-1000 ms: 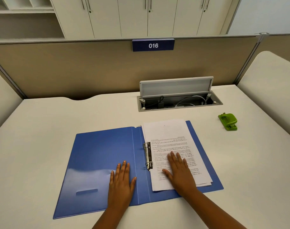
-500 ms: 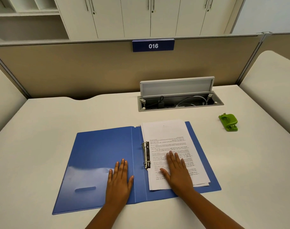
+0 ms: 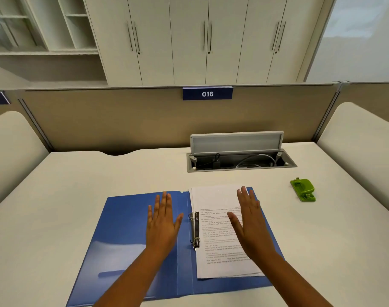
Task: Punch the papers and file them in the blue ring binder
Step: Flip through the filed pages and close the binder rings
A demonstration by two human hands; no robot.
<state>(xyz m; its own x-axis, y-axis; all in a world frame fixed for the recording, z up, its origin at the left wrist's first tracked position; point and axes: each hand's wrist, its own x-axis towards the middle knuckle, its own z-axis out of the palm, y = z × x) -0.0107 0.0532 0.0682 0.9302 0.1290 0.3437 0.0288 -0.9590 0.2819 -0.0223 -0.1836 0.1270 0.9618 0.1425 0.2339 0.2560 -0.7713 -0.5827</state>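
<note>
Cabinets (image 3: 189, 38) with long vertical handles fill the back wall, above a tan partition (image 3: 122, 120) carrying a blue plate marked 016 (image 3: 207, 93). Below it spreads the white desk (image 3: 56, 207), with a cable well (image 3: 241, 161) sunk into its far edge, lid tipped up and wires showing inside.

Lying open flat in the middle of the desk is the blue ring binder (image 3: 122, 229). Its left cover is bare; its right half carries the stack of papers (image 3: 218, 247), printed text facing up, the sheets slightly fanned at the lower edge. The metal rings (image 3: 194, 229) stand just left of the stack, along the spine; whether the sheets are threaded on them cannot be told.

The left hand (image 3: 162, 224) stretches over the binder's left cover, palm down, fingers straight and close together, thumb spread toward the rings. The right hand (image 3: 250, 227) reaches over the papers' right part, fingers straight and pointing away, thumb angled out across the printed lines. Neither hand holds anything; whether either touches the surface beneath or hovers just above cannot be told.

Well apart from both hands, off to the right on the bare desk, sits the small green hole punch (image 3: 303, 189).
</note>
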